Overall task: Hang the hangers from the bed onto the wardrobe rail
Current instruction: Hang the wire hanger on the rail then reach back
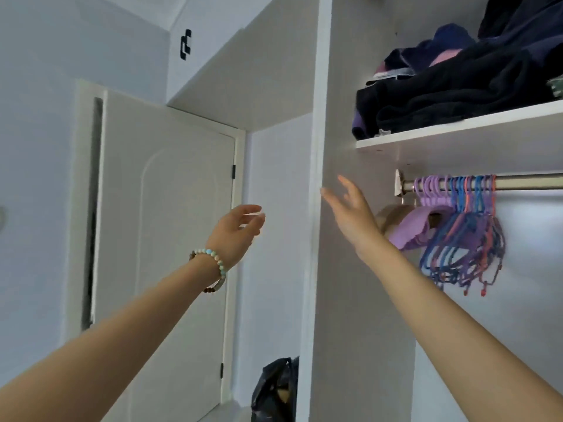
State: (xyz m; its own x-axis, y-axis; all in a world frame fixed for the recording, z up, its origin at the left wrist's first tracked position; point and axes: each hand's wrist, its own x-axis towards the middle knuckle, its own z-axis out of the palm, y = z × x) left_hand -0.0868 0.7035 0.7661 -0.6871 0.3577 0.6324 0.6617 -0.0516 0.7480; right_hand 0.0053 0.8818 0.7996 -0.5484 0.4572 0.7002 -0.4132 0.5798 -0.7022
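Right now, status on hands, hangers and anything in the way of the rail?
Both hands empty: left hand loosely curled, right hand open, raised. Hangers bunched at left end of rail. Nothing between right hand and rail.

text: none readable | black angular mark (pixel 185 44) | on upper cabinet (pixel 219 65) | not legible

Metal rail (pixel 533 181) with bunched purple and blue hangers (pixel 466 226); shelf (pixel 457 130) under dark clothes (pixel 457 92)

Both the left hand (pixel 236 233) and right hand (pixel 350 213) are raised and empty near hangers (pixel 463 226) bunched on the wardrobe rail (pixel 530 181).
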